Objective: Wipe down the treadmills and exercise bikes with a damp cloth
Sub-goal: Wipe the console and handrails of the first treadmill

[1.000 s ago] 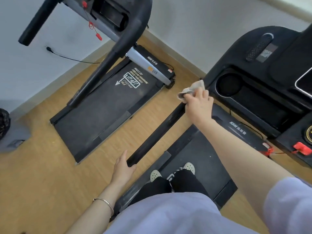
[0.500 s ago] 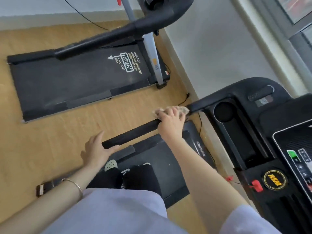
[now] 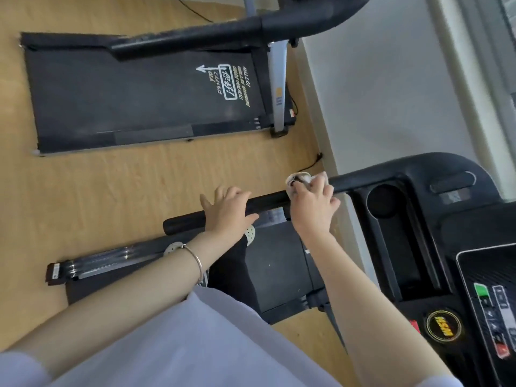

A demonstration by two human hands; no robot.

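Gripping the cloth [image 3: 298,180] against the handrail [image 3: 268,201], right hand [image 3: 312,206] fingers [image 3: 321,182] curl round it.

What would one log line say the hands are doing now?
step: wipe rail | right hand: grips cloth on rail | left hand: rests on rail

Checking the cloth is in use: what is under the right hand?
A crumpled pale cloth sticks out past the right hand onto the black handrail. How much cloth lies beneath the palm is covered.
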